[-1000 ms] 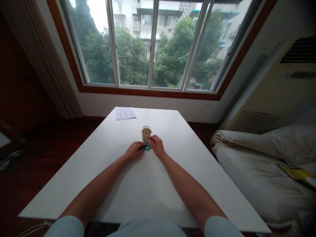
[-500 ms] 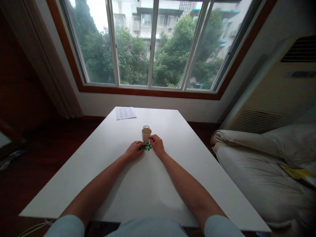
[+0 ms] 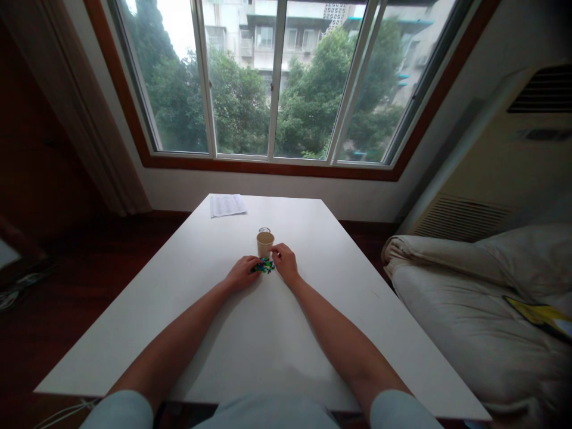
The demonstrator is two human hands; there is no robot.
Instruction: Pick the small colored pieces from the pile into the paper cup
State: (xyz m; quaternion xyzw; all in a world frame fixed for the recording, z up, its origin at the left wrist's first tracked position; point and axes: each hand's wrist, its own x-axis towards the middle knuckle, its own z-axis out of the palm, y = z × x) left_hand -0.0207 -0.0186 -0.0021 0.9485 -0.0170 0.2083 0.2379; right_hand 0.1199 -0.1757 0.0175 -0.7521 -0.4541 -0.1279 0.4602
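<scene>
A small heap of green and blue pieces [image 3: 263, 266] lies on the white table [image 3: 268, 333], just in front of a tan paper cup [image 3: 265, 243]. My left hand [image 3: 242, 273] rests on the table at the heap's left side with its fingers curled against the pieces. My right hand [image 3: 284, 262] sits at the heap's right side, fingers bent and pinched close by the cup's base. Whatever the fingers hold is too small to make out.
A printed sheet of paper [image 3: 227, 205] lies at the table's far left corner. A small dark ring-shaped object [image 3: 264, 229] sits behind the cup. A bed with pale bedding [image 3: 473, 310] stands right of the table, and an air conditioner unit [image 3: 500, 173] beyond it.
</scene>
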